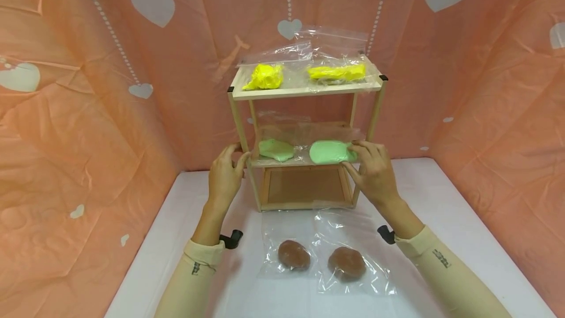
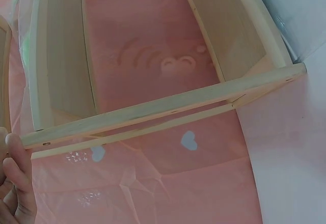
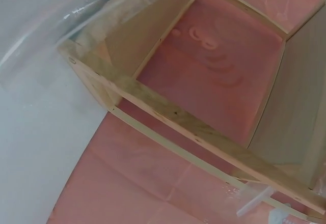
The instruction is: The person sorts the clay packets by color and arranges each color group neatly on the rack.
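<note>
A small wooden shelf rack (image 1: 304, 163) stands upright on the table. On its middle shelf lie two clear bags with light green clay, a left green lump (image 1: 275, 150) and a right green lump (image 1: 330, 152). My left hand (image 1: 226, 173) is at the rack's left front post, thumb on the post and fingers curled beside it; those curled fingers (image 2: 19, 175) show at the left wrist view's edge. With thumb and fingertips, my right hand (image 1: 375, 171) pinches the right edge of the right green bag, close to the right post.
Two bagged yellow lumps, a left one (image 1: 267, 76) and a right one (image 1: 337, 71), lie on the top shelf. In front of the rack, two bagged brown lumps, left (image 1: 293, 255) and right (image 1: 346, 263), rest on the white table (image 1: 247, 288). Pink cloth (image 1: 194, 63) hangs behind.
</note>
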Motion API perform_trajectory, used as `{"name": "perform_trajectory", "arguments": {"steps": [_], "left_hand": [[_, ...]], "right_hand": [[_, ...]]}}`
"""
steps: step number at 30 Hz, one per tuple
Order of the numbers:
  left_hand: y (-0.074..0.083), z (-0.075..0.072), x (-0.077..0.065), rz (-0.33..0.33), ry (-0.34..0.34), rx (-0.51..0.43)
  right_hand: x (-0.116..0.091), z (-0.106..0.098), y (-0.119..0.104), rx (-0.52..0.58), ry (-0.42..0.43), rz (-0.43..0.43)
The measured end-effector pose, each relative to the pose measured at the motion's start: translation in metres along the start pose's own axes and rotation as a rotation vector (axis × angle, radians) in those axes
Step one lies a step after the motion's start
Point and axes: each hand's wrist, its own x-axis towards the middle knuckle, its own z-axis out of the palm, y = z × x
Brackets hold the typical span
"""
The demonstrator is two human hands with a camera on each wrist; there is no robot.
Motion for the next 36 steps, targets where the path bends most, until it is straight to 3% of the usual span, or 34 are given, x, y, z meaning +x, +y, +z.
{"name": "perform_trajectory", "arguments": {"steps": [17,26,36], "left_hand": [[0.001,0.001,-0.002,-0.014,0.003,0.002],[0.001,0.000,-0.001,-0.011,0.004,0.009],[0.001,0.001,-0.001,-0.002,0.006,0.009]], "right_hand": [[-0.008,0.010,-0.009,0.001,0.029,0.120],[-0.006,0.013,-0.025,0.084,0.043,0.326],[-0.003,0.013,-0.038,-0.085,0.028,0.435]]}}
